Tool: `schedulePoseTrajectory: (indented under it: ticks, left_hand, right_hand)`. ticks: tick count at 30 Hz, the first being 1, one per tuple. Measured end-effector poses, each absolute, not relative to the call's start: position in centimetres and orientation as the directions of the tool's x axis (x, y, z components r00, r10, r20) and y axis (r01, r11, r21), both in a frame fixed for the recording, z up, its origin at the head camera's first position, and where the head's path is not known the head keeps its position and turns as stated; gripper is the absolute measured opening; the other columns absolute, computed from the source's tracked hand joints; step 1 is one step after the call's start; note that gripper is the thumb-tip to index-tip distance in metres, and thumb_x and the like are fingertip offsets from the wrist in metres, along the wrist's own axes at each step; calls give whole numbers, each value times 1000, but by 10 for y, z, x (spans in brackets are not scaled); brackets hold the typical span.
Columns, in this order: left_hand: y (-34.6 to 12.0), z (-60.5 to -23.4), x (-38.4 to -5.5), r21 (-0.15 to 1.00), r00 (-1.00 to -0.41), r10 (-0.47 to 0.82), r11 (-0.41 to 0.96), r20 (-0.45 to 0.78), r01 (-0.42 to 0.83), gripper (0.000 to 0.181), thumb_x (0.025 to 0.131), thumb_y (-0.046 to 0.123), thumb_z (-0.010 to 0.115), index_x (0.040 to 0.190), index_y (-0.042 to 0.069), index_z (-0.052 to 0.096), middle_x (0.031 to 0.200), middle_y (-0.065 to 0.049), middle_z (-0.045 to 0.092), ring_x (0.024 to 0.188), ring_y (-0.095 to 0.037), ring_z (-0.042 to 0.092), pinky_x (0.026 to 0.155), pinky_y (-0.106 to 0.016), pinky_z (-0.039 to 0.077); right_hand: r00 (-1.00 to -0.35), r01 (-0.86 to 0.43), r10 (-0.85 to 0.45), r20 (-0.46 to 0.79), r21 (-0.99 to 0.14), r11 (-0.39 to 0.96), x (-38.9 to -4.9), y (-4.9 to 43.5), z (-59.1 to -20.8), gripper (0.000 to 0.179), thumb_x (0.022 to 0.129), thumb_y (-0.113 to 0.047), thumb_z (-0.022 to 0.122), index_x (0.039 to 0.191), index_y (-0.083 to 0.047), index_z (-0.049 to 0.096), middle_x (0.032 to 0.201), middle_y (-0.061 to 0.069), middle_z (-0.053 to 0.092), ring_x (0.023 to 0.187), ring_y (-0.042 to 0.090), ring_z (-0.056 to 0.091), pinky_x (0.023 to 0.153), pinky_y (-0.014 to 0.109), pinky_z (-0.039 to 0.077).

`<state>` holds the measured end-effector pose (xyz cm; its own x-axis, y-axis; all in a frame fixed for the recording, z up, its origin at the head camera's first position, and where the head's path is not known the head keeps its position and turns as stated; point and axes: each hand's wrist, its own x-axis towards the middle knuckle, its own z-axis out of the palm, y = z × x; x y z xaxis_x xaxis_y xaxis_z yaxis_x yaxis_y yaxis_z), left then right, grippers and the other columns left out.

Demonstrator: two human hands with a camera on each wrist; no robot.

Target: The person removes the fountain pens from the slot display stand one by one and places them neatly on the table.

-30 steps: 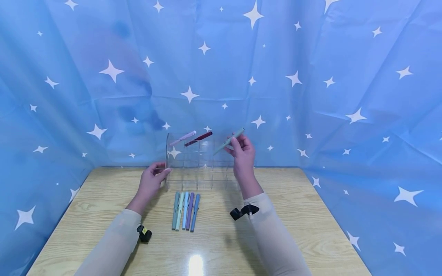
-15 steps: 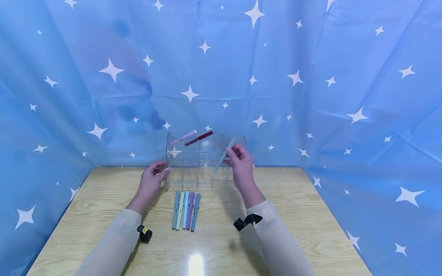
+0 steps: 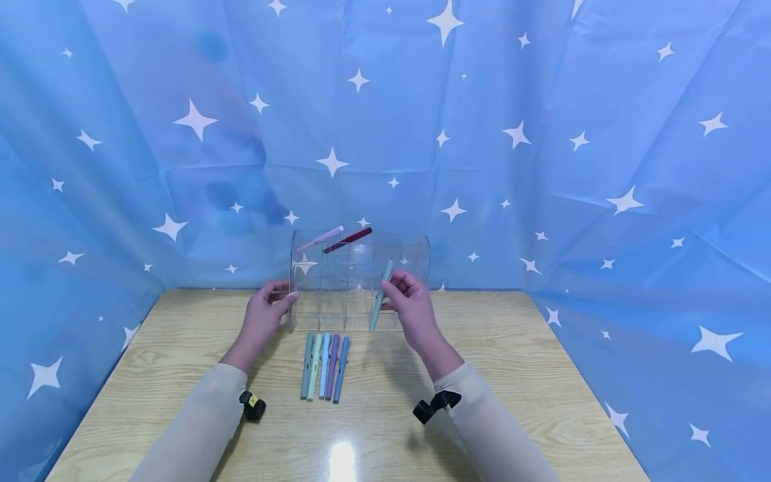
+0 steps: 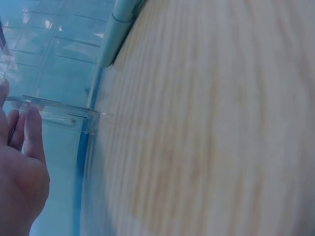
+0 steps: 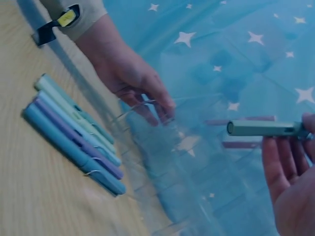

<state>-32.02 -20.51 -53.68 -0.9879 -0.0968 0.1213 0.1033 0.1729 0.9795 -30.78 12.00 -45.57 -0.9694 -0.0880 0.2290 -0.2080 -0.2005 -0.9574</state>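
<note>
My left hand [image 3: 264, 316] grips the left side wall of a clear compartmented organizer [image 3: 292, 268], with the thumb on the near side. Between the thumb and fingers of my right hand [image 3: 417, 311] is a green pen [image 3: 381, 294], held tilted before the organizer's right half; the right wrist view shows one end of this capped pen [image 5: 261, 129] pointing away from the hand. A lavender pen [image 3: 321, 238] and a dark red pen [image 3: 348, 240] lie slanted in separate compartments at the organizer's top left.
Several capped pens, among them a purple pen [image 3: 332, 368] and a blue pen [image 3: 341, 370], lie side by side on the wooden table [image 3: 512, 402] before the organizer. A blue star-patterned curtain [image 3: 385, 120] hangs close behind.
My right hand has come down from the organizer's top right, slightly leftward, bringing the green pen lower and turning it more upright. My left hand keeps its hold on the side wall.
</note>
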Motion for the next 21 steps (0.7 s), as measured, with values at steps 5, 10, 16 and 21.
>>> schedulePoseTrajectory:
  ticks: [5,10,16,21]
  left_hand:
    - [-205,-537,-320,980,-988,-91,167,125,109,54,107,38,78,147,5,64,140,-17,66,130,-31,63,96,-24,61]
    - [-205,-538,-319,979,-986,-88,163,138,123,53,107,36,78,147,4,63,139,-18,67,127,-31,64,95,-23,61]
    - [-205,-538,-319,980,-987,-90,159,135,120,52,107,34,78,147,4,63,139,-18,67,127,-31,63,94,-23,61]
    - [-205,-538,-319,979,-987,-92,168,130,114,52,108,35,76,148,5,63,141,-17,66,129,-29,63,96,-24,61]
  right_hand:
    - [-972,-177,-124,199,-970,-165,-300,119,-461,10,105,-5,76,110,-4,68,95,2,68,87,16,67,72,33,66]
    - [-976,-149,-145,163,-984,-99,-294,120,-467,16,103,-9,80,114,-2,69,97,3,69,88,17,67,71,32,66]
    - [-976,-141,-165,144,-990,-32,-288,121,-477,27,103,-9,80,125,-3,67,103,5,68,87,18,67,67,31,65]
    - [-979,-119,-166,115,-993,12,-284,121,-488,30,103,-12,81,128,-6,66,105,6,70,88,18,69,70,37,67]
